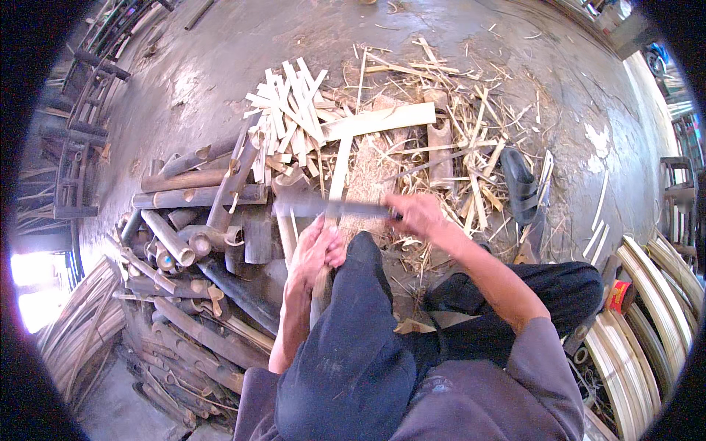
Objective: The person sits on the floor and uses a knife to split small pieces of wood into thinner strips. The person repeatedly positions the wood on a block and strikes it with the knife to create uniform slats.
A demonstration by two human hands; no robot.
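Note:
My right hand (418, 217) is closed round the handle of a broad-bladed knife (312, 206). Its blade points left, smeared by motion, and crosses a long pale bamboo strip (340, 173). Just below the blade, beside my raised knee, my left hand (315, 248) grips the strip. The strip's lower part runs down along my leg. Farther off, a wider flat bamboo slat (386, 121) lies across the strip's far end. A heap of short split bamboo pieces (288, 110) sits to the left of that slat.
Cut bamboo tubes (202, 198) are piled at the left. Shavings (478, 147) and a notched bamboo block (440, 151) lie ahead to the right, near a dark sandal (520, 184). Bundles of long split bamboo (625, 360) stand at the lower right.

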